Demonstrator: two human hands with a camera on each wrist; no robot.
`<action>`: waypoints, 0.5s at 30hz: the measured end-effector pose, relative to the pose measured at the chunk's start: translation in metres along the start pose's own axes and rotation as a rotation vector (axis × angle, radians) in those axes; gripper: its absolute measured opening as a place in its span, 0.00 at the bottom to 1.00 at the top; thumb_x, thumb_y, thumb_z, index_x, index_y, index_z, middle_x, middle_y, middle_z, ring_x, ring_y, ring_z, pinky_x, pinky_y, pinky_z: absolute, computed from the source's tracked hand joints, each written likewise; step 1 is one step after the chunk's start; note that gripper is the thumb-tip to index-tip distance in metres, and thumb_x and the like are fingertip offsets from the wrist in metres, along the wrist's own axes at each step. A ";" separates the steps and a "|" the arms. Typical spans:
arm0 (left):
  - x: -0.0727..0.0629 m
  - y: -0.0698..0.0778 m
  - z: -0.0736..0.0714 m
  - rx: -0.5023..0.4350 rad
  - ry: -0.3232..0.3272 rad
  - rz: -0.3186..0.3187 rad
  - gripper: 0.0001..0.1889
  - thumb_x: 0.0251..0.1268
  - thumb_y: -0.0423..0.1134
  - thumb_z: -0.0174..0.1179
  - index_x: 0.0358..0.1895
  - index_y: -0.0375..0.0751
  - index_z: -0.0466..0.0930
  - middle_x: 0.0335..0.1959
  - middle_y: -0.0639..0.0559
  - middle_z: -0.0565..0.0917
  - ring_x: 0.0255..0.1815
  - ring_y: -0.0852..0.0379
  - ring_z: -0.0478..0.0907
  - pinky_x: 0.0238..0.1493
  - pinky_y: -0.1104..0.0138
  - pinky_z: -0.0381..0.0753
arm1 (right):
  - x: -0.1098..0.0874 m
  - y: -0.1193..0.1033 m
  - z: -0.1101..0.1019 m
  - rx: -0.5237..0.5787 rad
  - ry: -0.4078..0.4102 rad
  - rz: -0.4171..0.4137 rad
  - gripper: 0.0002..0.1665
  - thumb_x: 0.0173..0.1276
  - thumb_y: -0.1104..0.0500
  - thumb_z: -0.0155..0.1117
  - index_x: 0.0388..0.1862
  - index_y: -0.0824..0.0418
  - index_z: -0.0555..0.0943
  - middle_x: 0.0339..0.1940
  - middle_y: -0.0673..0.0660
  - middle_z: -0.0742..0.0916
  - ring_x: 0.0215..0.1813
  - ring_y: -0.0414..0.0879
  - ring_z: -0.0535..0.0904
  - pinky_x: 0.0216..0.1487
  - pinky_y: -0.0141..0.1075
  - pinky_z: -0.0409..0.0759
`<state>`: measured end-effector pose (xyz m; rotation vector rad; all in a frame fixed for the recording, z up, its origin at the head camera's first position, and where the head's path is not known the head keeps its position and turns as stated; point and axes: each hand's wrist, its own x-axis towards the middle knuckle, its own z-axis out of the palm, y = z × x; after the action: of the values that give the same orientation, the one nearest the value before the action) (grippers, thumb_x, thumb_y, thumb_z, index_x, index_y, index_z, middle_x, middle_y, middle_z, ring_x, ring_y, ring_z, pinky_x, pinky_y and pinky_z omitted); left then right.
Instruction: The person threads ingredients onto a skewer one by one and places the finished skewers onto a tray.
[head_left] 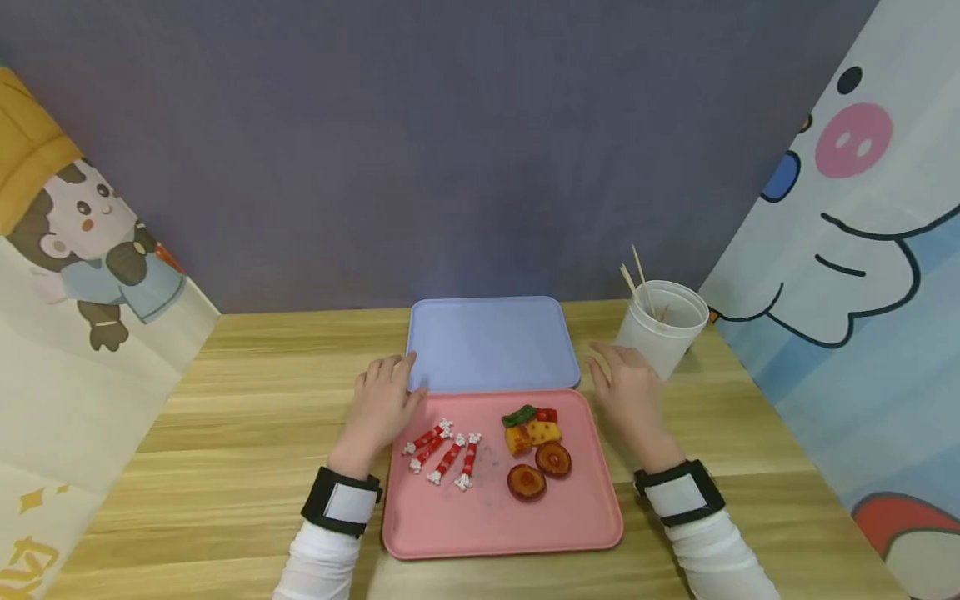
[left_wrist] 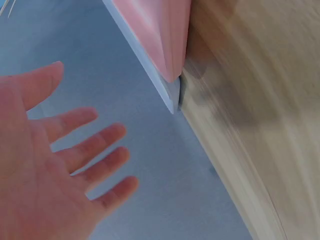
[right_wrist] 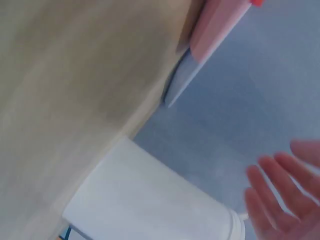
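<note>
My left hand (head_left: 381, 403), its fingers spread, hovers by the upper left corner of a pink tray (head_left: 495, 533); in the left wrist view the palm is bare. My right hand (head_left: 632, 402) hangs right of that tray, close to a white cup (head_left: 654, 343) with thin wooden skewers (head_left: 639, 271) in it. On the tray's left lie several red pieces with white bone-shaped ends (head_left: 450, 460). To their right are a green-and-red piece (head_left: 519, 416), yellow pieces (head_left: 543, 432) and two round brown mushroom-like pieces (head_left: 527, 482). Neither hand holds anything.
A blue tray (head_left: 491, 342) lies just behind the pink one on the wooden table (head_left: 247, 450). A grey wall panel (head_left: 450, 150) rises at the table's back edge. Printed cartoon panels stand left and right.
</note>
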<state>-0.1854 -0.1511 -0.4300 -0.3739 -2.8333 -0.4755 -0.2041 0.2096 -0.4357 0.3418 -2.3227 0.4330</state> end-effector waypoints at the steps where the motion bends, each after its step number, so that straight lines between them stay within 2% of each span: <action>1: 0.000 0.000 -0.001 0.000 0.012 0.008 0.31 0.66 0.46 0.58 0.68 0.36 0.64 0.62 0.35 0.70 0.64 0.37 0.64 0.61 0.43 0.64 | 0.002 0.001 -0.002 0.020 0.057 0.016 0.14 0.61 0.58 0.67 0.44 0.64 0.83 0.37 0.63 0.87 0.39 0.60 0.81 0.38 0.51 0.78; 3: 0.001 -0.001 -0.002 0.000 0.029 0.022 0.30 0.64 0.44 0.59 0.67 0.35 0.65 0.60 0.36 0.72 0.62 0.38 0.65 0.59 0.44 0.65 | 0.007 0.004 -0.007 0.040 0.148 0.046 0.11 0.62 0.60 0.67 0.40 0.65 0.84 0.33 0.63 0.86 0.36 0.59 0.81 0.36 0.50 0.78; 5: 0.000 -0.001 -0.003 0.002 0.040 0.031 0.29 0.64 0.43 0.60 0.66 0.35 0.66 0.59 0.37 0.73 0.61 0.38 0.66 0.58 0.45 0.67 | 0.010 0.009 -0.011 0.053 0.203 0.068 0.09 0.62 0.61 0.66 0.38 0.66 0.84 0.32 0.63 0.86 0.35 0.58 0.81 0.35 0.49 0.77; 15: -0.004 -0.011 -0.007 0.033 0.089 0.041 0.26 0.65 0.43 0.59 0.63 0.35 0.70 0.58 0.38 0.76 0.60 0.40 0.69 0.55 0.47 0.69 | 0.015 0.030 -0.028 0.067 0.358 0.186 0.11 0.66 0.62 0.63 0.37 0.72 0.80 0.32 0.69 0.83 0.33 0.61 0.80 0.36 0.51 0.78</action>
<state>-0.1838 -0.1644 -0.4274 -0.3935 -2.7383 -0.4264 -0.2076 0.2466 -0.4124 0.0703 -1.9982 0.6110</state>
